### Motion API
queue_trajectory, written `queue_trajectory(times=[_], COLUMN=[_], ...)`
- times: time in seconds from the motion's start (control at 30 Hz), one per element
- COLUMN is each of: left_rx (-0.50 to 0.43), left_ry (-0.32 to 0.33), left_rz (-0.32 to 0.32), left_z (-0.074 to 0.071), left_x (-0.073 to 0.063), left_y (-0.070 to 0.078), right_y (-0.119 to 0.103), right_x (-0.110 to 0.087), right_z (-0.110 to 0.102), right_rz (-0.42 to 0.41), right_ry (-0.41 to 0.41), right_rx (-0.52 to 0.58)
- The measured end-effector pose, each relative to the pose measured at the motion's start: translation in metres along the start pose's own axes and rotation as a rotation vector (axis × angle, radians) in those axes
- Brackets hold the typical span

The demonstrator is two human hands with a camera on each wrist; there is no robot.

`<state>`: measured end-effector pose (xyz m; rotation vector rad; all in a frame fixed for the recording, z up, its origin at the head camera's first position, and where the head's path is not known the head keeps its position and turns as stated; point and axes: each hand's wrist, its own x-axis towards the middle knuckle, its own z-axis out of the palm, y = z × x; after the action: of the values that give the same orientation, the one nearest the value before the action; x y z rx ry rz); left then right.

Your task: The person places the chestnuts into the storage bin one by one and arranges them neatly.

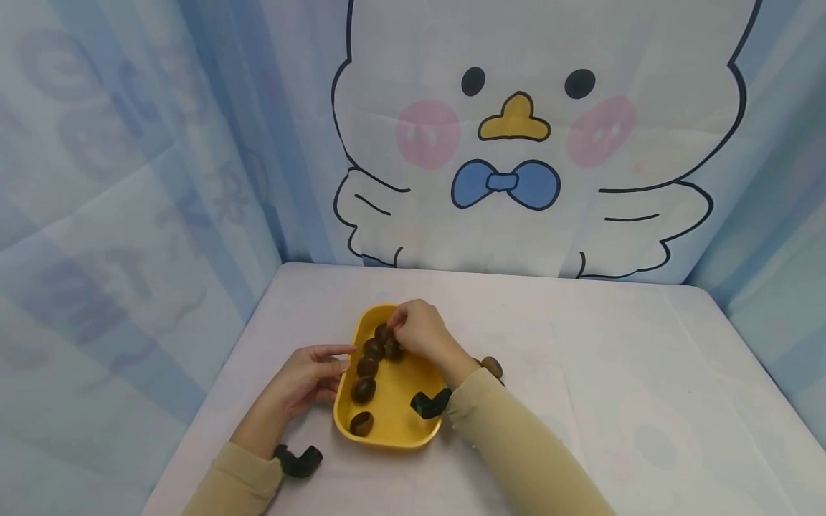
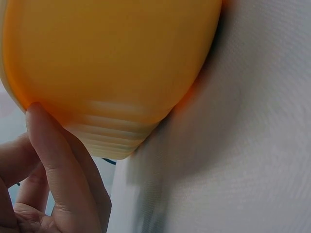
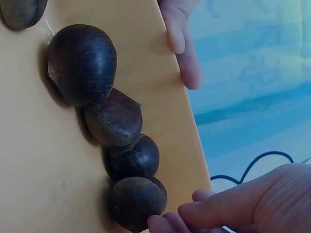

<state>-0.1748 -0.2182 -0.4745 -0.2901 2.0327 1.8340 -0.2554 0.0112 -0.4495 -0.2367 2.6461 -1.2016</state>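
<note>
A yellow tray (image 1: 393, 390) stands on the table with several brown chestnuts (image 1: 364, 390) lined up along its left side. My left hand (image 1: 316, 376) is at the tray's left wall, fingers extended, a fingertip touching the rim in the left wrist view. My right hand (image 1: 419, 330) reaches over the far right part of the tray. Its fingertips (image 3: 158, 224) meet the side of the end chestnut (image 3: 135, 204) in the right wrist view. Thumb and fingers lie close together there; I cannot tell whether they pinch a chestnut.
More chestnuts (image 1: 492, 367) lie on the table right of the tray, partly behind my right forearm. One chestnut (image 1: 361, 423) sits apart at the tray's near left corner. A printed curtain (image 1: 516, 236) borders the pale table (image 1: 619, 373) at the back and sides.
</note>
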Motion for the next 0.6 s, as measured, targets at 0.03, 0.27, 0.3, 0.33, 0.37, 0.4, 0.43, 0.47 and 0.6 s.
queue_trajectory(times=[0.03,0.27,0.3,0.33,0.37,0.4,0.43,0.47,0.6], left_rx=[-0.002,-0.017,-0.02,-0.021,-0.023,-0.023,-0.023,-0.025,-0.03], left_ry=[-0.001,-0.009,-0.011,-0.014,-0.016,-0.017,-0.017,-0.018,-0.026], left_rz=[-0.001,-0.006,-0.006,-0.006,-0.006,-0.005,-0.006,-0.006,-0.007], left_z=[0.0002,0.0004,0.0003,0.0001,-0.0001,-0.0004,-0.0008,-0.0012,-0.0022], left_x=[0.0,0.0003,0.0005,0.0006,0.0008,0.0008,0.001,0.0011,0.0017], left_y=[0.0003,0.0003,0.0003,0.0,-0.0003,-0.0005,-0.0007,-0.0009,-0.0017], right_y=[0.0002,-0.0013,-0.0016,-0.0017,-0.0017,-0.0016,-0.0013,-0.0009,0.0002], right_x=[0.0001,-0.0039,-0.0046,-0.0052,-0.0057,-0.0062,-0.0066,-0.007,-0.0089], right_z=[-0.0004,-0.0053,-0.0058,-0.0061,-0.0063,-0.0062,-0.0059,-0.0056,-0.0048], right_rz=[0.002,-0.001,0.003,0.007,0.01,0.012,0.017,0.02,0.028], right_ry=[-0.002,-0.04,-0.052,-0.068,-0.088,-0.109,-0.135,-0.159,-0.218], right_rx=[0.005,0.076,0.087,0.096,0.107,0.114,0.119,0.122,0.126])
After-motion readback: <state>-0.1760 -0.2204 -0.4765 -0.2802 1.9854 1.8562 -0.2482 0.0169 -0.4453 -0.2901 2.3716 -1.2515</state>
